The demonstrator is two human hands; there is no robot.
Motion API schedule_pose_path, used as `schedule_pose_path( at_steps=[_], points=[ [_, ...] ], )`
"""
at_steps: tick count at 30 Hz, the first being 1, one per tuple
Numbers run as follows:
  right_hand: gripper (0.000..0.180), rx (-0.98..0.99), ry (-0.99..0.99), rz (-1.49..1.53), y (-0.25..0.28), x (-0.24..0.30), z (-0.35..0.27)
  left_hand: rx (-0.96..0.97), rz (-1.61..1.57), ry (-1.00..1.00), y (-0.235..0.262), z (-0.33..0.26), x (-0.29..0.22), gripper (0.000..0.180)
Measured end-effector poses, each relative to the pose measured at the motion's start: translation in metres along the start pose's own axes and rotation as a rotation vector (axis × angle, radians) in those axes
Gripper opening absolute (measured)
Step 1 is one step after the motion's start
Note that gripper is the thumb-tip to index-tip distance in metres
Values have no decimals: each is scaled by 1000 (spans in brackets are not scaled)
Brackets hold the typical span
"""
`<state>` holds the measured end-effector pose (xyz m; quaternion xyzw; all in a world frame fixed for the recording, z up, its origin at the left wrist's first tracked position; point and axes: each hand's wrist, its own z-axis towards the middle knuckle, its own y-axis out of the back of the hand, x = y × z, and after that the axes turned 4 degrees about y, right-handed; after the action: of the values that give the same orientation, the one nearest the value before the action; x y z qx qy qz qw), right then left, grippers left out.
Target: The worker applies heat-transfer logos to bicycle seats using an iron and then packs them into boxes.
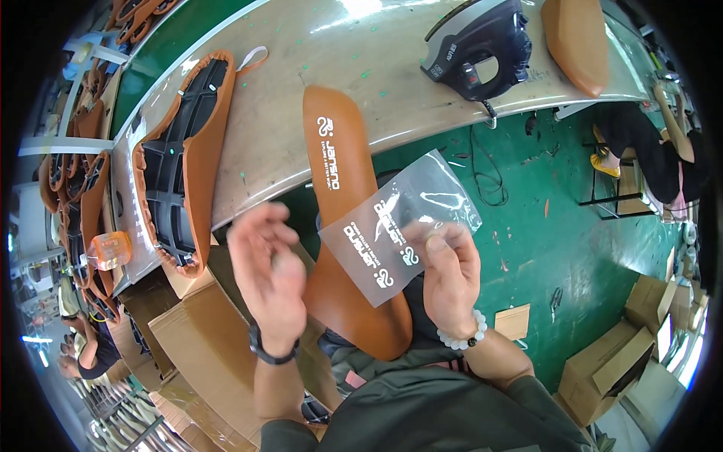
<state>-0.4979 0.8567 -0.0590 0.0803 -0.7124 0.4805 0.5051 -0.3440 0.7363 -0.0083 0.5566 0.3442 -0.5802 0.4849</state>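
A long brown padded seat [352,162] with white printed lettering leans from the table edge down onto my lap. In front of it, my right hand [449,275] pinches a clear transfer film [360,260] bearing white printed logos between thumb and fingers. The film hangs over the seat's middle and hides part of it; whether it touches the seat I cannot tell. My left hand [267,264] is raised at the film's left, apart from it, with its fingers spread and slightly blurred. Nothing shows in that hand.
On the table [275,113] lie an upturned seat [211,151] showing its black underside, a dark iron [482,53] and another brown seat [578,41]. Cardboard boxes [203,331] stand at my left, another box [602,373] at right. A person [655,143] sits at far right.
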Motion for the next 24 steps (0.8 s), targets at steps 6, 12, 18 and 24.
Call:
schedule_pose_path(
  at_steps=[6, 12, 18, 24],
  points=[
    [9, 90, 43, -57, -11, 8, -9, 183, -230, 341, -12, -47, -17, 64],
    [11, 67, -165, 89, -9, 18, -12, 182, -249, 316, -6, -47, -22, 54],
    [15, 90, -130, 52, -3, 13, -21, 167, -240, 267, -9, -54, -20, 52],
    [22, 954, -672, -403, 4, 81, -15, 421, 114, 162, 10, -38, -57, 43]
  ],
)
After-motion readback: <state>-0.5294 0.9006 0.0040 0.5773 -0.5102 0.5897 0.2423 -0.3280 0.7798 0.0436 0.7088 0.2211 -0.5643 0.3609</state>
